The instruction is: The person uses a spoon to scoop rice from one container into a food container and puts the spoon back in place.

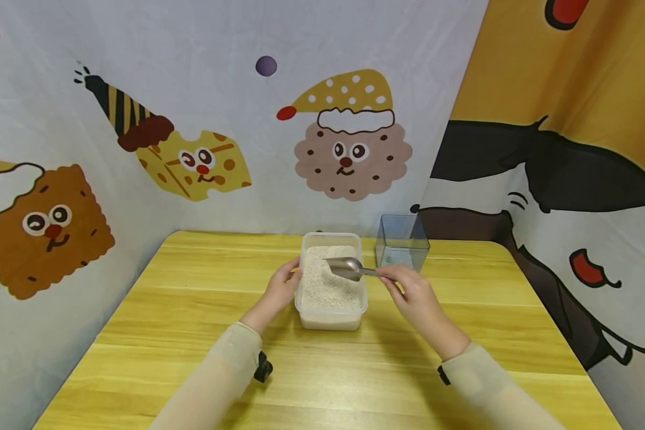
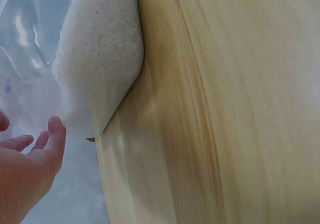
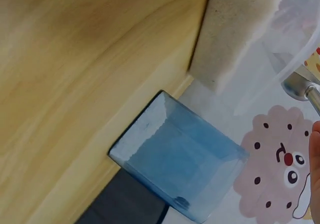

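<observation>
A clear plastic container (image 1: 331,319) of white rice (image 1: 322,286) stands on the table; the rice shows through its wall in the left wrist view. My left hand (image 1: 282,285) rests against the container's left side with loosely bent fingers, and its thumb (image 2: 57,131) is by the wall. My right hand (image 1: 416,298) grips the handle of a metal scoop (image 1: 346,268). The scoop's bowl is over the rice, inside the container's outline; whether it holds rice is hard to tell. Just behind the right hand stands a square bluish transparent canister (image 1: 403,236) with a pale layer at its bottom.
The wooden table (image 1: 193,370) ends at a curtain (image 1: 220,77) printed with cartoon figures, close behind both vessels. The canister is right of the rice container, near the back edge (image 1: 236,233).
</observation>
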Tool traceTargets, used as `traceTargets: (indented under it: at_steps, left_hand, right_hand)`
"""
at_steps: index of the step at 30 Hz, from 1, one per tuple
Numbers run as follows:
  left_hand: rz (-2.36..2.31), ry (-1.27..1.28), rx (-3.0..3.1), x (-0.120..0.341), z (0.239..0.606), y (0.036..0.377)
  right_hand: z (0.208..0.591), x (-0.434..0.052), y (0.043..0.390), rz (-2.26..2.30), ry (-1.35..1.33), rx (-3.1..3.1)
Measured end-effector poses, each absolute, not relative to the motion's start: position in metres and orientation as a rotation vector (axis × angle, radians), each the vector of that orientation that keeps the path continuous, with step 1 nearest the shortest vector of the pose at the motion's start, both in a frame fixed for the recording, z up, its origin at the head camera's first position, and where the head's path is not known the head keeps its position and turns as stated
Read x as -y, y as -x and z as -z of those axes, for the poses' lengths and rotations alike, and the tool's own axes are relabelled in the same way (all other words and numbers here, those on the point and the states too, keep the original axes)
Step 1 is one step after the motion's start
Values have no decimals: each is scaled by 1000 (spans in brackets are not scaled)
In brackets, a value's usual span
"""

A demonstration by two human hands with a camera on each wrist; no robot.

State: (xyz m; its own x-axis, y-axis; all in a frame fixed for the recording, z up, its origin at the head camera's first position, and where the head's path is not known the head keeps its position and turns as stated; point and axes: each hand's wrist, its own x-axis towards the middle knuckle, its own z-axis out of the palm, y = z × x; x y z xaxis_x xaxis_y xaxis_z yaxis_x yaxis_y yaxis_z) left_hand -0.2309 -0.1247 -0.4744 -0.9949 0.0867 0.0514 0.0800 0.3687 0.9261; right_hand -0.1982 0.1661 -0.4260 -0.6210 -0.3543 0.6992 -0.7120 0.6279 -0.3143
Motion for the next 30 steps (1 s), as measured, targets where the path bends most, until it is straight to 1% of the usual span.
traceTargets:
  at_steps: [8, 16, 23, 30]
  left_hand:
    - [-1756, -73, -2548, 124, 476, 236]
    - [-1751, -72, -2541, 123, 474, 234]
    - [-1751, -67, -2540, 123, 474, 234]
    - [-1758, -48, -2533, 123, 473, 234]
  right_hand:
    - [427, -161, 200, -643, -985, 2211]
    - [425, -154, 199, -542, -1032, 2236]
    - [419, -151, 191, -579, -950, 2335]
    - [415, -149, 185, -675, -769, 2524]
